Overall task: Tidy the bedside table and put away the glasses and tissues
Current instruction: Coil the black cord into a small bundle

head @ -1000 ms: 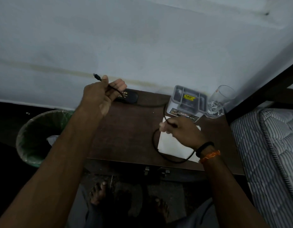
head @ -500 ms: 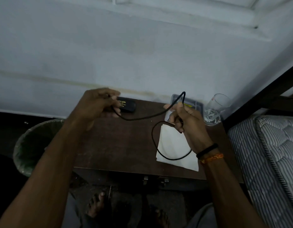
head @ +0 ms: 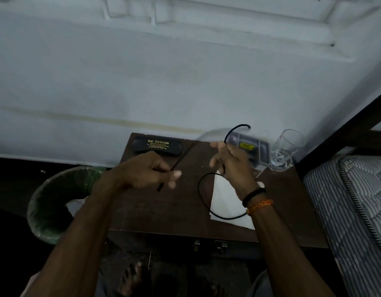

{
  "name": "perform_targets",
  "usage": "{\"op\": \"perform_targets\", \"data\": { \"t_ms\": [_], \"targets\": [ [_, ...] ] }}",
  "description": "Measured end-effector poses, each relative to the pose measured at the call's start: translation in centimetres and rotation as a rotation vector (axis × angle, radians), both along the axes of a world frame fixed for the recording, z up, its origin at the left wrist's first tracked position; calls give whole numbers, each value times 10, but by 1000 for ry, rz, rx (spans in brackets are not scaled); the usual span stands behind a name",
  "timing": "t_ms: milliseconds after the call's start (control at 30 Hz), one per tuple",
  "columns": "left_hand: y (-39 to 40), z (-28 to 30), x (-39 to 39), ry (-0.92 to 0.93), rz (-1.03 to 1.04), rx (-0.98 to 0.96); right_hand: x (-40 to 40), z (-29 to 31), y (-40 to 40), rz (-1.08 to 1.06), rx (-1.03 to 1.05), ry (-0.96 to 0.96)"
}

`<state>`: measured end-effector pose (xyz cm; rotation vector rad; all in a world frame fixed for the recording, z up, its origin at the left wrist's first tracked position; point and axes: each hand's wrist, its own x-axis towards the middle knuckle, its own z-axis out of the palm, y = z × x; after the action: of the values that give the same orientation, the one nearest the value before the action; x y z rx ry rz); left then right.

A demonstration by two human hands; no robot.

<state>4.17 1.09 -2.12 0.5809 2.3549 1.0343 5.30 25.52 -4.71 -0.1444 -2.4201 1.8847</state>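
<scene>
Both hands were busy with a thin black cable (head: 203, 196) over the desk (head: 155, 211): the left hand (head: 146, 171) pinched one end, the right hand (head: 232, 161) had fingers curled round a loop, the rest drooping floppy over a white tissue (head: 230, 209). The glasses case (head: 157, 146) sat at the back edge, looked light and rigid, so I'd grab it round the middle. The tissue looked flimsy, better pinched at a corner.

Black cable (head: 201, 196), green bin (head: 56, 200), grey-striped mattress (head: 352, 211).
</scene>
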Motion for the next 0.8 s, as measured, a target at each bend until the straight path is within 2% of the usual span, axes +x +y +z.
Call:
{"op": "perform_targets", "data": {
  "t_ms": [67, 133, 267, 367, 500, 567, 733, 800],
  "targets": [
    [-1, 2, -1, 41, 42, 67, -2, -2, -2, 1, 63, -1],
    [0, 3, -2, 35, 75, 221, -3, -5, -4, 19, 94, -6],
    [11, 5, 1, -227, 224, 847, -4, -10, -9, 55, 140, -69],
    [15, 8, 0, -273, 240, 1091, -4, -12, -13, 90, 227, -144],
    [17, 11, -1, -291, 216, 1115, -3, -14, -19, 139, 494, -101],
    [18, 10, -1, -346, 181, 1087, -3, -13, -23, 71, 505, -71],
    [22, 8, 3, -539, 151, 933, 2, 7, -37, -213, 654, 474],
    [22, 9, 4, -578, 139, 882, 2, 14, -41, -256, 743, 625]
  ]
}}
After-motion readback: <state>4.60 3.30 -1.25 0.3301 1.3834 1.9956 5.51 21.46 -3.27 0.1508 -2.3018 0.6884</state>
